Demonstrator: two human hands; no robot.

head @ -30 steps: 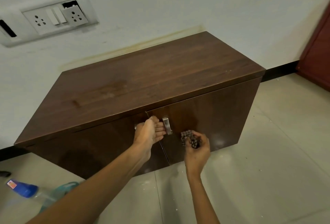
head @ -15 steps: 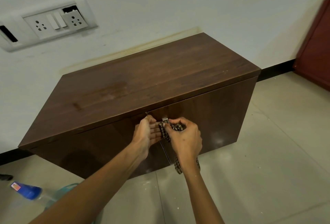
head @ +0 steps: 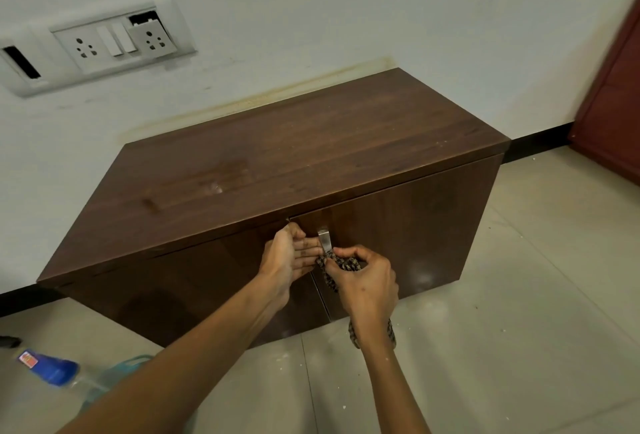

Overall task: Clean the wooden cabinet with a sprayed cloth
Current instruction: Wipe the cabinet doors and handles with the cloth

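Dark brown wood-grain cabinet [head: 311,163], low and box-shaped, stands against a white wall [head: 311,18] on a pale tiled floor [head: 519,347]; its two glossy front doors meet at the middle, where a short brushed-metal handle [head: 325,240] sits on the right door; the right hand [head: 365,286] is clamped on a black-and-beige patterned cloth [head: 341,264], pressing the bunched part against the lower end of that handle, while a loose end of the cloth hangs below the wrist; the left hand [head: 287,257] is curled over the top inner edge of the left door, fingers touching the cloth; a blue-capped clear plastic spray bottle [head: 48,366] lies on the floor at the lower left, well apart from the hands; a white socket-and-switch plate [head: 114,40] is set in the wall above.
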